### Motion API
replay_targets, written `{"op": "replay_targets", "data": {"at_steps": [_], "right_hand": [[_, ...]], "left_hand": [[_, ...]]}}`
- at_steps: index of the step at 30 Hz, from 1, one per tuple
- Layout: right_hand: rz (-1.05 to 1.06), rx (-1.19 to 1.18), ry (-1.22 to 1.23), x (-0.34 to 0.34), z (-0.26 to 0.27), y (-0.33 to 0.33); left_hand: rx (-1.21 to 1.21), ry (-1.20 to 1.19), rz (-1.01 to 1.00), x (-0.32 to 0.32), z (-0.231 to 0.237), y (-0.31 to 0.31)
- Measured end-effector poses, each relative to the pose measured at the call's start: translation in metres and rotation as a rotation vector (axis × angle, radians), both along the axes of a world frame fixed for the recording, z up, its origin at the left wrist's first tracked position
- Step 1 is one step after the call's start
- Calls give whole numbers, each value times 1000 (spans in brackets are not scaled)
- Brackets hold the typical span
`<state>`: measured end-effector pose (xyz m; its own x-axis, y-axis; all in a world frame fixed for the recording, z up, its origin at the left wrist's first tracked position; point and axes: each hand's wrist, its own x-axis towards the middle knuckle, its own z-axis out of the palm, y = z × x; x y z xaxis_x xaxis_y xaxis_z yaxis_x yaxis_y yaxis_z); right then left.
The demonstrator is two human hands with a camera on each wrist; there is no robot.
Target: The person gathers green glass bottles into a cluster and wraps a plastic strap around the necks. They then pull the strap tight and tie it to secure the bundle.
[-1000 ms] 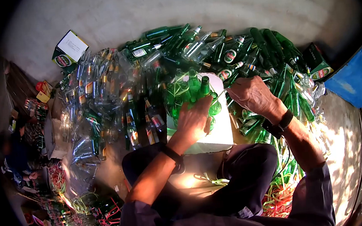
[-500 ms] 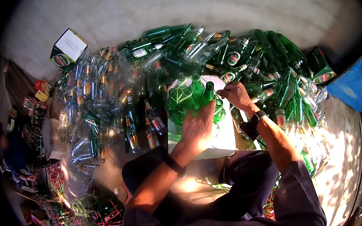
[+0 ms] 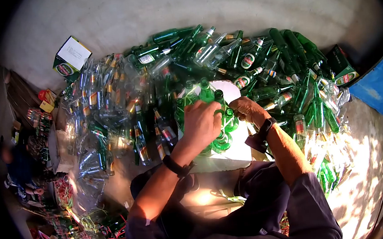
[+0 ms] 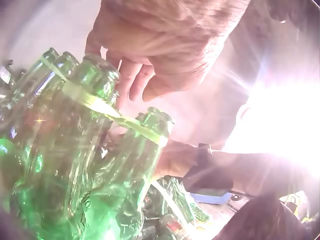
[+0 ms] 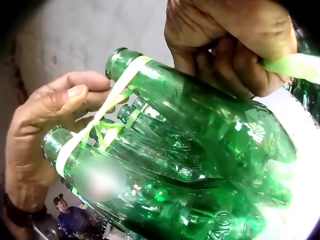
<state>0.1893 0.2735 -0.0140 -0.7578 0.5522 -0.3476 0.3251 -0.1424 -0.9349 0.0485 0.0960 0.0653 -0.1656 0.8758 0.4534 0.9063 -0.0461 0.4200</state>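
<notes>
A cluster of upright green glass bottles (image 3: pixel 221 142) stands on a white block (image 3: pixel 238 155) before the person. A light green plastic strap (image 5: pixel 107 106) loops round the bottle necks and crosses between them. The left hand (image 3: pixel 200 127) is over the near left side of the cluster; in the right wrist view its thumb and fingers (image 5: pixel 75 93) lie loosely extended beside the necks. At the cluster's right side, the right hand (image 3: pixel 249 110) has its fingers curled round a strap end (image 5: pixel 296 67) that sticks out of the fist.
Many loose bottles are heaped round the block, clear ones (image 3: pixel 102 93) on the left and green ones (image 3: pixel 269 92) on the right. Cartons (image 3: pixel 73 54) stand at the heap's edges. A blue panel (image 3: pixel 382 82) leans at the right. Another person (image 3: pixel 19 157) is at far left.
The right hand has moved left and down, closer to the bottles. The left hand has shifted slightly left over the cluster, its fingers more bent in the head view.
</notes>
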Motion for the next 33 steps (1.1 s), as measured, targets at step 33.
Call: {"op": "replay_targets", "data": {"at_steps": [33], "right_hand": [[134, -38, -34, 14, 2, 7]], "left_hand": [[-254, -143, -40, -16, -15, 26]]}}
